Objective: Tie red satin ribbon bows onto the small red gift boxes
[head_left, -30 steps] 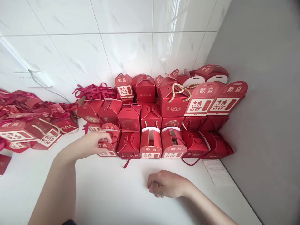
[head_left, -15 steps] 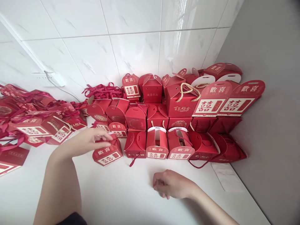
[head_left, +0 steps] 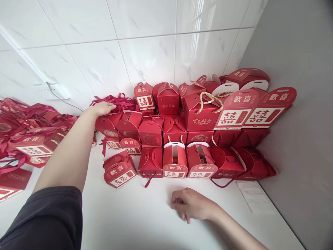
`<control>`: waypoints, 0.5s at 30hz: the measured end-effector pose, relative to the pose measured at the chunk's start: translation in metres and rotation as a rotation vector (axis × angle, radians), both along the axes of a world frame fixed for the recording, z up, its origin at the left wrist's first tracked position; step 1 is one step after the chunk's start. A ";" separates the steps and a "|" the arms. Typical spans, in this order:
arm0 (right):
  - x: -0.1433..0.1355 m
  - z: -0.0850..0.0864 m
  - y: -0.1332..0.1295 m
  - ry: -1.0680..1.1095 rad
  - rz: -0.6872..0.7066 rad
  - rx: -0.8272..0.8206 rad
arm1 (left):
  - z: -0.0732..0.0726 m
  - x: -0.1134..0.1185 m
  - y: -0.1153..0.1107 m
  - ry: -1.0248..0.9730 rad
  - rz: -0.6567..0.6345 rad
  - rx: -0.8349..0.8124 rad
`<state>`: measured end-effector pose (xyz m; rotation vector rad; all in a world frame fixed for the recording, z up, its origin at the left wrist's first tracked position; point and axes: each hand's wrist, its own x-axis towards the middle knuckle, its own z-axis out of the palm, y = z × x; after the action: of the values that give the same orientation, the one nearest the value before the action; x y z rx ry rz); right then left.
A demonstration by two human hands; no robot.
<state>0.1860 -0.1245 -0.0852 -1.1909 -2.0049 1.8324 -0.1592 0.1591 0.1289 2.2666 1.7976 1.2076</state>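
My left hand [head_left: 103, 108] reaches to the back of the counter, its fingers stretched out over the left end of a heap of dark pink ribbons [head_left: 125, 100]. Just in front of it stands a red gift box [head_left: 108, 125] at the left end of the stacked boxes. Whether the fingertips touch the ribbons or the box, I cannot tell. Nearer to me, a small red gift box [head_left: 121, 172] with a white label sits slightly turned, apart from the row. My right hand [head_left: 191, 205] rests low over the white counter with its fingers curled, and nothing shows in them.
Red gift boxes [head_left: 175, 161], some with cord handles, stand stacked in rows against the tiled wall [head_left: 148, 55]. More ribboned boxes [head_left: 36, 142] are piled at the left. A grey panel [head_left: 299, 132] closes the right side. A cable [head_left: 62, 99] runs from a wall socket.
My left hand has left the small turned box at the front and moved back and up to the ribbons. My right hand stays nearly still.
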 end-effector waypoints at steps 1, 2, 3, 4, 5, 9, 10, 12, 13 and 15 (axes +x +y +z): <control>0.000 0.000 0.000 0.001 -0.001 -0.001 | 0.002 0.000 0.001 -0.021 0.026 0.011; 0.000 -0.001 0.000 0.001 -0.001 -0.002 | 0.007 0.000 -0.001 -0.032 0.067 0.032; 0.000 -0.001 0.000 0.000 0.000 0.001 | 0.013 0.002 -0.004 -0.054 0.103 0.082; -0.001 -0.001 0.000 -0.003 0.001 0.009 | 0.021 0.006 -0.011 -0.096 0.108 0.156; -0.001 0.000 0.000 -0.008 0.005 0.021 | 0.028 0.012 -0.022 -0.144 0.094 0.234; -0.005 0.016 -0.002 -0.044 0.042 0.115 | 0.040 0.056 -0.102 -0.556 -0.412 0.479; -0.005 0.025 -0.002 -0.056 0.044 0.174 | 0.036 0.069 -0.129 -0.626 -0.542 0.445; -0.003 0.049 -0.002 -0.074 0.011 0.347 | 0.021 0.097 -0.181 -0.577 -0.704 0.153; -0.001 0.063 -0.002 -0.067 -0.013 0.428 | 0.012 0.109 -0.203 -0.499 -0.773 -0.055; 0.005 0.093 0.000 -0.004 -0.044 0.511 | -0.008 0.129 -0.235 -0.441 -0.842 -0.384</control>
<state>0.1913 -0.1250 0.0080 -1.0651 -2.2336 1.1823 -0.0306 -0.0756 0.1211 1.9604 0.7005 0.9597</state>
